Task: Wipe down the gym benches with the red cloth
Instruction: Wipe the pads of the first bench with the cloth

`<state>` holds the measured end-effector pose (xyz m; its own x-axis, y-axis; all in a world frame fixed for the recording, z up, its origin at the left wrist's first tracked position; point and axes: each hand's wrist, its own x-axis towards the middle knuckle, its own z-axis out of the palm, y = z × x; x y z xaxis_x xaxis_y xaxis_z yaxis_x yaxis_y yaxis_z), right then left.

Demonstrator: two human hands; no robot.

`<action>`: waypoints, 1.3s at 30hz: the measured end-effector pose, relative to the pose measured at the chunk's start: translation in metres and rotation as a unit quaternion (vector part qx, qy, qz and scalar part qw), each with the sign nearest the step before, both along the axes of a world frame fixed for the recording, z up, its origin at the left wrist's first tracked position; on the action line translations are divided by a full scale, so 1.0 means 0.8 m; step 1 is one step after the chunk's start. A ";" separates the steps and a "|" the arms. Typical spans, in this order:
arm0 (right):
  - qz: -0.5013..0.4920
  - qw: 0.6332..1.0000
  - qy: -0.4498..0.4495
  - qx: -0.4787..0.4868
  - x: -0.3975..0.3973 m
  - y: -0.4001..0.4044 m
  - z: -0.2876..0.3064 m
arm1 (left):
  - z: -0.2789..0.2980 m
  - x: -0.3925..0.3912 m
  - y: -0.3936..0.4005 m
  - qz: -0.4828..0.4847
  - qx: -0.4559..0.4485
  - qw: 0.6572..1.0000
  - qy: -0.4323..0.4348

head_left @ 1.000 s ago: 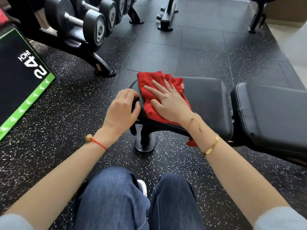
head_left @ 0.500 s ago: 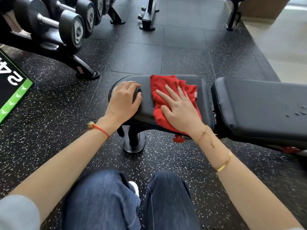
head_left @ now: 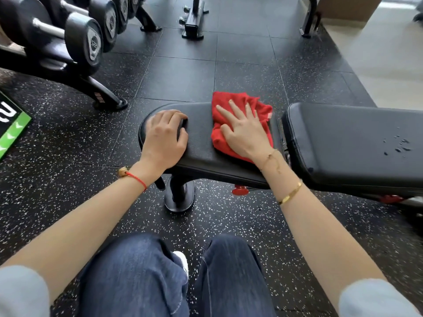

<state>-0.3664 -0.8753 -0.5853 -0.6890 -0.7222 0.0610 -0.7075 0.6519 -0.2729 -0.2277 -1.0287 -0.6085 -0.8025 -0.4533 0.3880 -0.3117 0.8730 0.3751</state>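
A black padded gym bench stands across the view, with a small seat pad (head_left: 199,143) on the left and a longer back pad (head_left: 348,143) on the right. The red cloth (head_left: 229,106) lies crumpled on the right part of the seat pad. My right hand (head_left: 246,131) presses flat on the cloth with straight, spread fingers. My left hand (head_left: 164,136) rests on the left end of the seat pad, fingers curled loosely on its surface. Water droplets (head_left: 398,145) sit on the back pad.
A dumbbell rack (head_left: 75,42) with several dumbbells stands at the upper left. A black and green plyo box (head_left: 11,126) is at the far left. Other equipment bases (head_left: 193,24) stand behind. My knees in jeans (head_left: 174,277) are close below the bench.
My right hand has slid the red cloth from the left end of the seat pad to its right part. My left hand now rests on top of the pad's left end.
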 end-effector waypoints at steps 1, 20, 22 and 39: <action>0.021 1.000 0.003 -0.005 0.010 0.007 -0.002 | 0.000 0.000 0.000 0.000 0.000 1.000 0.002; 0.061 0.998 0.006 -0.019 0.021 0.022 -0.001 | -0.003 0.001 0.000 -0.004 -0.012 1.000 0.007; 0.065 0.997 0.008 -0.034 0.032 0.050 -0.004 | -0.004 0.001 -0.001 -0.005 -0.016 1.000 0.008; 0.073 0.997 0.003 -0.025 0.019 0.028 -0.003 | -0.005 0.001 -0.002 -0.002 -0.009 1.000 0.006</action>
<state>-0.3509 -0.8531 -0.5876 -0.5758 -0.8111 0.1031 -0.7957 0.5269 -0.2988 -0.2268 -1.0299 -0.6122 -0.7994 -0.4428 0.4060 -0.3041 0.8811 0.3623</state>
